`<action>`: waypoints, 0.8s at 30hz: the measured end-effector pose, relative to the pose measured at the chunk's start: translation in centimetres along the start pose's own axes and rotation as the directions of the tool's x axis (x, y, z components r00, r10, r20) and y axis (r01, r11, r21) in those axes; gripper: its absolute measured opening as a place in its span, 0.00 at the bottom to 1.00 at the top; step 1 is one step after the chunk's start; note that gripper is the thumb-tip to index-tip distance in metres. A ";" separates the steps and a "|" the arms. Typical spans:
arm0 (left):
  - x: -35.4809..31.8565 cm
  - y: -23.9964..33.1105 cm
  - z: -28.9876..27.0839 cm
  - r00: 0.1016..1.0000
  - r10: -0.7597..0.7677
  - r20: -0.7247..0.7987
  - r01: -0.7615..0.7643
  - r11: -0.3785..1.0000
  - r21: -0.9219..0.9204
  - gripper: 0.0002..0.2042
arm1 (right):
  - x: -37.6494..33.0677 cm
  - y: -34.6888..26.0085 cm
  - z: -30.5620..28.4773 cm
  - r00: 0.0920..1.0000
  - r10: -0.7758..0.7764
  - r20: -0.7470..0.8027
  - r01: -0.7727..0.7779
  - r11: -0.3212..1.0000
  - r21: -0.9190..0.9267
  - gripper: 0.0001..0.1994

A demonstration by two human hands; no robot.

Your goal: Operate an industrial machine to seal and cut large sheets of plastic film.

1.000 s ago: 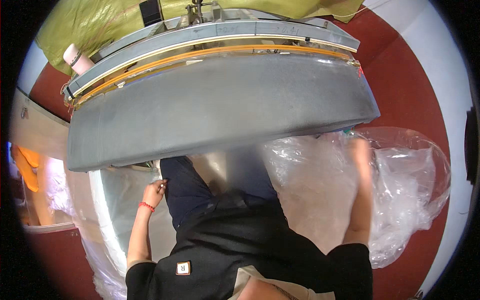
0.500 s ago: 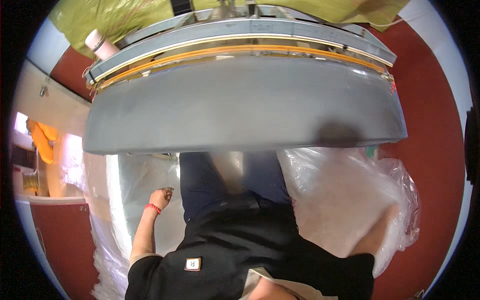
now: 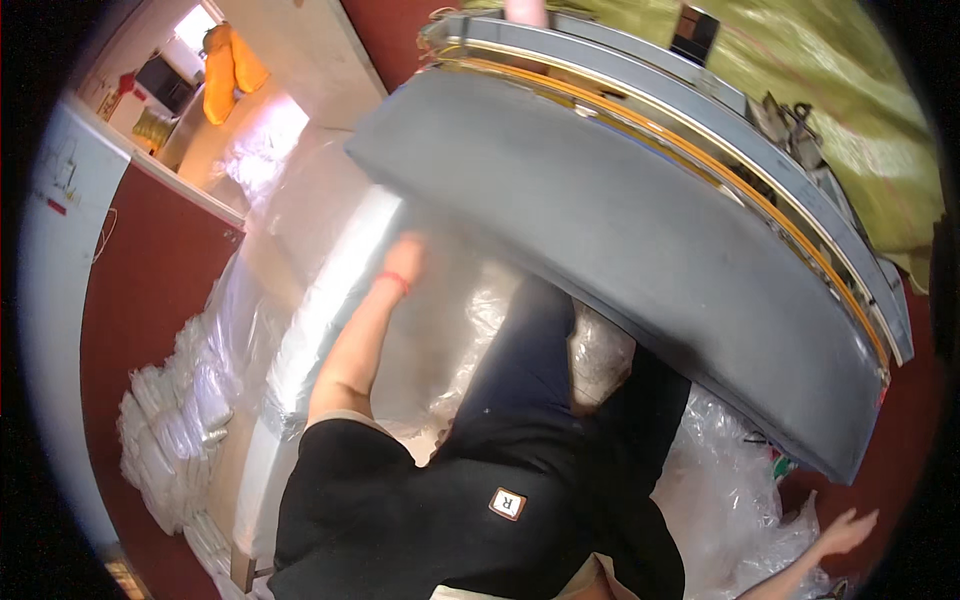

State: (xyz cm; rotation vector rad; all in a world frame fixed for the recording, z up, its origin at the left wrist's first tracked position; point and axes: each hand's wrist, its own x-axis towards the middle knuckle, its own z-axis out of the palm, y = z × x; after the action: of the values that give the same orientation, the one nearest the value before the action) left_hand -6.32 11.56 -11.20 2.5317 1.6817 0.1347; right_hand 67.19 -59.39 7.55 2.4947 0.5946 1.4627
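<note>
My left hand point(image 3: 407, 255) reaches forward, a red bracelet at its wrist. It is blurred against a clear plastic sheet, so its fingers cannot be made out. The near left part of a long grey table top point(image 3: 620, 240) is closest to it. Out to the lower right, my right hand point(image 3: 848, 530) hangs beside crumpled clear plastic film point(image 3: 730, 480). Its fingers are stretched apart and hold nothing. A long, white, plastic-wrapped slab edge point(image 3: 325, 320) runs along the left of my left arm.
Behind the grey top runs a metal rail point(image 3: 740, 110) with orange tubing point(image 3: 690, 145). Yellow-green sheeting point(image 3: 850, 80) lies beyond. Bundled clear plastic bags point(image 3: 185, 410) are heaped at the left on a dark red floor point(image 3: 135, 330), near a doorway with orange gloves point(image 3: 222, 80).
The whole view has turned, so the grey top now slopes down to the right. My left hand has moved forward toward it. My right hand has come into view at the lower right.
</note>
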 end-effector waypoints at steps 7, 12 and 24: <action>-3.4 -12.9 -0.6 0.885 -0.424 -0.191 0.407 0.905 -0.124 0.08 | 8.6 -27.4 -9.9 0.925 -0.363 -0.113 0.363 0.756 0.545 0.21; -9.6 -14.9 -1.5 0.884 -0.396 -0.250 0.422 0.905 0.058 0.06 | 9.9 -34.1 -13.1 0.901 -0.421 -0.102 0.379 0.654 0.655 0.19; -12.3 16.1 -14.7 0.798 0.493 -0.346 -0.602 0.640 -0.478 0.04 | 3.6 -51.3 -30.9 0.576 -0.796 -0.184 -0.234 -0.376 0.897 0.21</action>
State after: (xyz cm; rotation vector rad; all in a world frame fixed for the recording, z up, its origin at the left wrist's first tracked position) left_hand 1.79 -5.48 5.29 2.4742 0.6511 0.8131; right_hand 29.40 -12.75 7.40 2.3352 2.9744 -1.0428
